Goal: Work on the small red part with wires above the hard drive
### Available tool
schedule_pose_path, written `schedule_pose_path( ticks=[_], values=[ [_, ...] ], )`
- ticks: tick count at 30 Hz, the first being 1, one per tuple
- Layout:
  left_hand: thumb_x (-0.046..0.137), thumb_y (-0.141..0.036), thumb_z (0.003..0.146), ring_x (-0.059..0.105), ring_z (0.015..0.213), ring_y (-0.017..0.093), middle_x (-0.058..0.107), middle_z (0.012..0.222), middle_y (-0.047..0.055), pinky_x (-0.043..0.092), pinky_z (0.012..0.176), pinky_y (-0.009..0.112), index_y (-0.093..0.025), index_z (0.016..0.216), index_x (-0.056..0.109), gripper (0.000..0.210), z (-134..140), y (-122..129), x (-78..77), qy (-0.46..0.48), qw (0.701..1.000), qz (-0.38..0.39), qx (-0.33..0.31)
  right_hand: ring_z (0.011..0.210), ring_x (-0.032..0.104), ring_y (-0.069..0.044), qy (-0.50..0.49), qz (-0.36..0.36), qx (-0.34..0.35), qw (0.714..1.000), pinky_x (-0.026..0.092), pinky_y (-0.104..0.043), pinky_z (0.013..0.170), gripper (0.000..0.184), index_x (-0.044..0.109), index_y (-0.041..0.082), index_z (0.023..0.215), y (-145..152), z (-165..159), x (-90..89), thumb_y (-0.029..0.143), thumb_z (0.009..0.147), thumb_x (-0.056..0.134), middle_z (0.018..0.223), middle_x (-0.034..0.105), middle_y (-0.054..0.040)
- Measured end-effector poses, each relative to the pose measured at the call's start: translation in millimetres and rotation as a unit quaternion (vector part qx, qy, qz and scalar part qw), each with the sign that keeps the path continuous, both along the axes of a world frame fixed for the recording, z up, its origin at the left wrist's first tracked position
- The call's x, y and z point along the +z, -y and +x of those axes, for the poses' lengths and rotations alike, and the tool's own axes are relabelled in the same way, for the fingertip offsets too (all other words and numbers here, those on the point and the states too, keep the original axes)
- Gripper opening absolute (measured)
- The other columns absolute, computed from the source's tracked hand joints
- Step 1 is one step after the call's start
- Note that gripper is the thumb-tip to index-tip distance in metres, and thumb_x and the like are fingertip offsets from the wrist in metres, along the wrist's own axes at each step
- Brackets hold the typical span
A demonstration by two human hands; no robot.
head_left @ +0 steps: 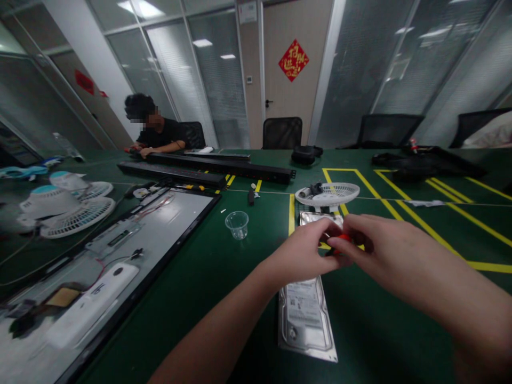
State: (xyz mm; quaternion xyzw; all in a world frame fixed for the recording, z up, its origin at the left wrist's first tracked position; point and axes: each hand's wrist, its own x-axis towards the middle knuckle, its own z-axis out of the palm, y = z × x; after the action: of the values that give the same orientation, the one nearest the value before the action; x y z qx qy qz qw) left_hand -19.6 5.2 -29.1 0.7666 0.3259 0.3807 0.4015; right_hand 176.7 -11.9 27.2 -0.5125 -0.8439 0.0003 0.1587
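Both hands meet above the table to the right of the middle. My left hand (298,250) has its fingers closed on one side of a small red and black object (341,242). From the right, my right hand (380,242) pinches the same object; its kind is mostly hidden by the fingers. Below them lies a silver hard drive cover (307,322) with a printed label, its far end covered by my left hand. Just behind the hands, another shiny metal piece (314,217) shows in part.
A clear plastic cup (239,226) stands left of my hands. Behind them is a white fan grille (328,194). An opened flat panel (168,224) with wires fills the left side, near white fans (76,213). Long black bars (224,166) lie before a seated person (160,130).
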Motion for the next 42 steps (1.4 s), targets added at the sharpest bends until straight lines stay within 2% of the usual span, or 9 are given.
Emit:
schedule_pose_path(
  ticks=[5, 9, 11, 15, 20, 27, 36, 39, 42],
  values=[
    [0.083, -0.027, 0.088, 0.073, 0.101, 0.023, 0.079, 0.111, 0.008, 0.056, 0.087, 0.034, -0.019, 0.109, 0.069, 0.026, -1, 1, 0.2, -0.015, 1.000, 0.007, 0.002, 0.064, 0.068, -0.030, 0.047, -0.011, -0.067, 0.997, 0.037, -0.038, 0.057, 0.046, 0.077, 0.026, 0.088, -1, -6, 3.3, 0.066, 0.103, 0.060, 0.077, 0.077, -0.0108],
    [0.077, -0.021, 0.089, 0.073, 0.099, 0.022, 0.080, 0.107, 0.007, 0.055, 0.084, 0.032, -0.018, 0.105, 0.069, 0.019, -1, 2, 1.5, -0.011, 1.000, 0.005, 0.008, 0.062, 0.067, -0.031, 0.055, -0.012, -0.083, 0.995, 0.036, -0.038, 0.055, 0.047, 0.071, 0.026, 0.081, 0, -3, 5.8, 0.070, 0.097, 0.067, 0.071, 0.074, -0.0098],
    [0.075, -0.021, 0.093, 0.076, 0.104, 0.023, 0.081, 0.112, 0.008, 0.057, 0.088, 0.033, -0.018, 0.112, 0.069, 0.020, -1, 1, 0.8, 0.004, 1.000, -0.020, -0.001, 0.064, 0.069, -0.030, 0.029, 0.010, -0.062, 0.998, 0.039, -0.038, 0.054, 0.040, 0.070, 0.026, 0.085, 0, 1, 5.1, 0.064, 0.095, 0.073, 0.075, 0.075, -0.0097],
    [0.073, -0.022, 0.099, 0.078, 0.120, 0.028, 0.080, 0.128, 0.014, 0.060, 0.102, 0.043, -0.018, 0.124, 0.068, 0.025, 0, 0, -3.5, 0.013, 0.999, -0.049, -0.002, 0.077, 0.075, -0.029, -0.021, 0.021, 0.038, 0.999, 0.051, -0.040, 0.063, 0.014, 0.074, 0.025, 0.107, -2, 8, 2.3, 0.034, 0.097, 0.070, 0.103, 0.080, -0.0118],
    [0.070, -0.017, 0.099, 0.076, 0.123, 0.029, 0.079, 0.130, 0.014, 0.059, 0.109, 0.048, -0.017, 0.125, 0.068, 0.026, 1, 0, -4.6, 0.017, 0.999, -0.041, -0.010, 0.084, 0.077, -0.029, -0.014, 0.003, 0.060, 0.998, 0.057, -0.044, 0.071, 0.026, 0.076, 0.023, 0.100, -3, 4, 2.0, 0.013, 0.094, 0.052, 0.111, 0.078, -0.0145],
    [0.084, -0.026, 0.091, 0.075, 0.116, 0.027, 0.078, 0.124, 0.013, 0.060, 0.099, 0.041, -0.018, 0.120, 0.069, 0.034, 0, 0, -2.2, 0.008, 1.000, -0.013, -0.004, 0.075, 0.072, -0.030, -0.002, 0.002, 0.012, 1.000, 0.048, -0.040, 0.062, 0.017, 0.076, 0.024, 0.100, 0, 2, -0.1, 0.031, 0.100, 0.060, 0.091, 0.078, -0.0115],
    [0.082, -0.025, 0.089, 0.073, 0.099, 0.022, 0.079, 0.106, 0.007, 0.056, 0.085, 0.033, -0.018, 0.102, 0.071, 0.019, -1, 1, 0.8, -0.015, 1.000, 0.008, 0.004, 0.066, 0.069, -0.031, 0.049, -0.032, -0.080, 0.995, 0.039, -0.038, 0.058, 0.037, 0.075, 0.027, 0.092, 0, -4, 4.2, 0.062, 0.101, 0.065, 0.075, 0.075, -0.0088],
    [0.077, -0.020, 0.091, 0.076, 0.104, 0.024, 0.081, 0.112, 0.009, 0.059, 0.092, 0.035, -0.016, 0.109, 0.073, 0.019, -2, 1, 0.4, 0.003, 1.000, -0.009, -0.010, 0.071, 0.071, -0.032, 0.022, -0.016, -0.050, 0.998, 0.044, -0.040, 0.060, 0.031, 0.074, 0.027, 0.097, 1, -2, 3.9, 0.058, 0.095, 0.073, 0.085, 0.077, -0.0093],
    [0.073, -0.017, 0.096, 0.077, 0.118, 0.027, 0.080, 0.127, 0.014, 0.060, 0.105, 0.041, -0.015, 0.123, 0.072, 0.027, -1, 0, -2.4, 0.031, 0.999, -0.026, -0.024, 0.084, 0.075, -0.033, -0.006, -0.016, 0.004, 1.000, 0.053, -0.043, 0.068, 0.018, 0.074, 0.025, 0.108, 1, 2, 2.1, 0.037, 0.094, 0.073, 0.105, 0.079, -0.0111]
  ],
)
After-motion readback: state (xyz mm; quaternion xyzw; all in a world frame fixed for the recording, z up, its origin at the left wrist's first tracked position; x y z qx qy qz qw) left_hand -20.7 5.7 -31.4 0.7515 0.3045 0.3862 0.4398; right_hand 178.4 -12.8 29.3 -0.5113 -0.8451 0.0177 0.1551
